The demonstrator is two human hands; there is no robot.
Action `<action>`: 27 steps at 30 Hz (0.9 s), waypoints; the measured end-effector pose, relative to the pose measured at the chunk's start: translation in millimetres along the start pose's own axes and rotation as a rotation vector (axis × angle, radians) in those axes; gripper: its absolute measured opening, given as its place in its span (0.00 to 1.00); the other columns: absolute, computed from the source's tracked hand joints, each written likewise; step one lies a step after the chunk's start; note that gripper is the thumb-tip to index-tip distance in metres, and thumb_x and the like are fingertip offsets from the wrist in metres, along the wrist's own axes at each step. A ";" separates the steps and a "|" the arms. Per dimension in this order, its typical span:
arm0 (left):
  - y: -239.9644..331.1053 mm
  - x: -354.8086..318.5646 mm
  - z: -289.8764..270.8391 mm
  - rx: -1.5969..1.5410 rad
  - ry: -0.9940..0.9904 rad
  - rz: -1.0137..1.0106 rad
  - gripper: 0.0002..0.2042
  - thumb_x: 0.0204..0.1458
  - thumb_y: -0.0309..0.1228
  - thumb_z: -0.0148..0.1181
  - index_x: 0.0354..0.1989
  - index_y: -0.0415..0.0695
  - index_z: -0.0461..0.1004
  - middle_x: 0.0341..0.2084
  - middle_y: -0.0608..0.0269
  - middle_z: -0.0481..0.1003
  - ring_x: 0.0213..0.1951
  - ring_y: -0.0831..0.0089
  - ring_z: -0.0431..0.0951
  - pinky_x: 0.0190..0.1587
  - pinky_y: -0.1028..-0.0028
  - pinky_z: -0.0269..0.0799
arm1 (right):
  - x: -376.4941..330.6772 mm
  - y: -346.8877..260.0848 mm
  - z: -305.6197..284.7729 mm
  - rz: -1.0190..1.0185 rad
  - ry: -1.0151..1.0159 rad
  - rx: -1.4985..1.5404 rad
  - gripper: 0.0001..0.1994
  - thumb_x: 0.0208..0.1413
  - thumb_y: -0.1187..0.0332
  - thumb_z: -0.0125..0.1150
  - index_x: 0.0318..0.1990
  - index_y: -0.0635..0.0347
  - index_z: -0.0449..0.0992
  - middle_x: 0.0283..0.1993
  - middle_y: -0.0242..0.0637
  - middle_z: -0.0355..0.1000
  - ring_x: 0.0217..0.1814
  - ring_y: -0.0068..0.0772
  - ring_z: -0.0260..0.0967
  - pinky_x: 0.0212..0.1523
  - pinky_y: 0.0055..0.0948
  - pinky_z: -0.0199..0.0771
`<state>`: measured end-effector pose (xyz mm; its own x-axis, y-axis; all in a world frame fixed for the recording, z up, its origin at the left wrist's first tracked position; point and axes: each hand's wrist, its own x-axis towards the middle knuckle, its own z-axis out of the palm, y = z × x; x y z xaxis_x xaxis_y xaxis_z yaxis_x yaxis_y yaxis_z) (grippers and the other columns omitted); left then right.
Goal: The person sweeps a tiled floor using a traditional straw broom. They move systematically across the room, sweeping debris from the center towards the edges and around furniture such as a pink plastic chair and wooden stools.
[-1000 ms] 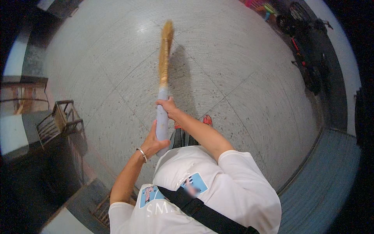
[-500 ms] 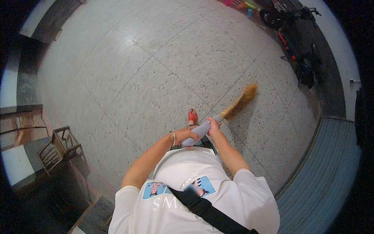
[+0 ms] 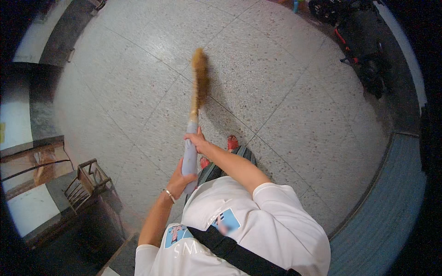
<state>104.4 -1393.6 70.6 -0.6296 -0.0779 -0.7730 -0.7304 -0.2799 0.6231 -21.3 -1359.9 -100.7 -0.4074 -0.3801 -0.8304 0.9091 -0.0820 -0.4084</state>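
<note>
A broom [image 3: 189, 158] with a thick pale grey handle and a yellow-brown bristle head slants away from my body across the floor. My left hand [image 3: 181, 178] is wrapped round the handle near its close end. Further along, just below where the bristles begin, my right hand [image 3: 197, 140] grips the same handle. The bristles look slightly smeared by motion and cast a shadow to their right. Whether the bristle tips touch the floor I cannot tell. My red sandals [image 3: 233, 142] show just beyond my shirt.
Speckled floor tiles [image 3: 285, 69] with dark joints spread around me. A wooden chair [image 3: 93, 177] stands at the left beside dark furniture. A black motorbike [image 3: 363, 69] with red parts leans along the far right wall. Blue-grey ribbed surface [image 3: 386, 198] lies at the right.
The broom has swung from the right across to the left and now points away from me. Both hands have moved left with it, still gripping the handle.
</note>
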 end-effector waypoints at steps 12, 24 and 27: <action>47.3 56.1 8.5 0.229 -0.375 0.042 0.45 0.36 0.32 0.58 0.63 0.46 0.37 0.55 0.54 0.54 0.52 0.65 0.60 0.52 0.70 0.58 | 8.5 -60.5 -71.3 -0.293 0.292 0.117 0.52 0.28 0.75 0.62 0.64 0.48 0.35 0.52 0.48 0.59 0.43 0.44 0.64 0.35 0.42 0.70; 89.4 116.2 -57.1 -0.190 -0.411 -0.230 0.32 0.50 0.44 0.50 0.62 0.56 0.44 0.44 0.52 0.65 0.46 0.60 0.68 0.48 0.59 0.65 | 96.3 -117.3 -219.6 -0.175 0.740 0.228 0.45 0.30 0.80 0.60 0.57 0.41 0.42 0.43 0.45 0.60 0.37 0.49 0.63 0.29 0.54 0.67; 81.8 124.7 -88.3 -0.304 -0.375 -0.250 0.33 0.49 0.47 0.50 0.62 0.54 0.46 0.43 0.53 0.66 0.44 0.60 0.68 0.48 0.59 0.66 | 164.0 -70.4 -173.4 -0.272 0.679 0.133 0.47 0.32 0.82 0.60 0.59 0.40 0.38 0.43 0.44 0.60 0.36 0.46 0.64 0.31 0.50 0.68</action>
<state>-10.5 -1510.7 14.6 -0.5381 0.3577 -0.7632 -0.7956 -0.5145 0.3198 -167.1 -1256.7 -273.9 -0.5448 0.3188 -0.7756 0.7538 -0.2189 -0.6195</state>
